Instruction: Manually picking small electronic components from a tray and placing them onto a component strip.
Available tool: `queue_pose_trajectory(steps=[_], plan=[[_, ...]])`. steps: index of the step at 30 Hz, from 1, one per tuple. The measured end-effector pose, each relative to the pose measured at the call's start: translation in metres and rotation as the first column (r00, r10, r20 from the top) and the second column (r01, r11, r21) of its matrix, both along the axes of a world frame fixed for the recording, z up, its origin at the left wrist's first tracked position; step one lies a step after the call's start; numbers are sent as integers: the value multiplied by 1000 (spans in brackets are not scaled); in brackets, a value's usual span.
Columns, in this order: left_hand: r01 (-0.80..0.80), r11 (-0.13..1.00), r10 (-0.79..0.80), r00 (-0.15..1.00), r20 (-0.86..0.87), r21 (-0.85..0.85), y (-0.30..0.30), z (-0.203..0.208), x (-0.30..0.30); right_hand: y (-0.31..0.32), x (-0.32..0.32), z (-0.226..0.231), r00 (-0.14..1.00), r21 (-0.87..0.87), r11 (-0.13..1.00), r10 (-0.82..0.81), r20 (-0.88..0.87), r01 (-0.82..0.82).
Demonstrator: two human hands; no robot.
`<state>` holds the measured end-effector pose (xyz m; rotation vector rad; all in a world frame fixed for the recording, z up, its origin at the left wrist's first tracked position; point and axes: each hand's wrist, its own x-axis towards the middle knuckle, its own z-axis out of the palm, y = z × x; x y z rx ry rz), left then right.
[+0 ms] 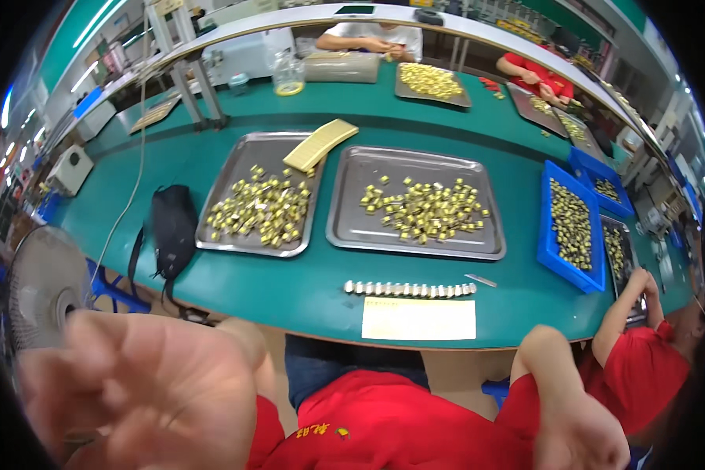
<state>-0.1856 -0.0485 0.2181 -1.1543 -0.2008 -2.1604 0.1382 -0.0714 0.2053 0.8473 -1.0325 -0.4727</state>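
Observation:
My left hand (172, 384) is raised close to the camera at the lower left, palm showing, its fingers loosely bent, apart and a little blurred; nothing shows in it. At the lower right my right hand (583, 439) hangs over my red shirt, its fingers cut off or hidden by the picture's edge. Both hands are away from the green table (290, 282). Nearest on the table lie a row of small silvery metal-and-white parts (410, 290) and a pale yellow paper slip (419, 319). Behind them, a metal tray (345, 227) holds many small yellow-and-metal parts (431, 207).
A second tray (219, 227) with similar parts bears a yellow slotted strip (321, 145). A black bag (172, 231) lies left, above a fan (43, 290). Blue bins (576, 274) stand right, beside a co-worker in red (650, 368). Two people work across the table.

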Motion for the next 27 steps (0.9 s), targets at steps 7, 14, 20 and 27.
queue_pose_trajectory(steps=[7,14,20,27], plan=[[-520,357,-396,669,-630,-776,33,-111,3,113,-43,-118,-336,335,117,-13,942,935],[-705,236,-724,331,-605,-669,79,-197,6,173,-39,-197,-366,281,374,178,913,884],[-729,231,-777,260,-573,-644,89,-222,10,171,-38,-209,-433,318,411,223,874,854],[-879,210,-567,247,-786,-428,71,-201,20,161,-27,-189,-264,250,303,3,965,920]])
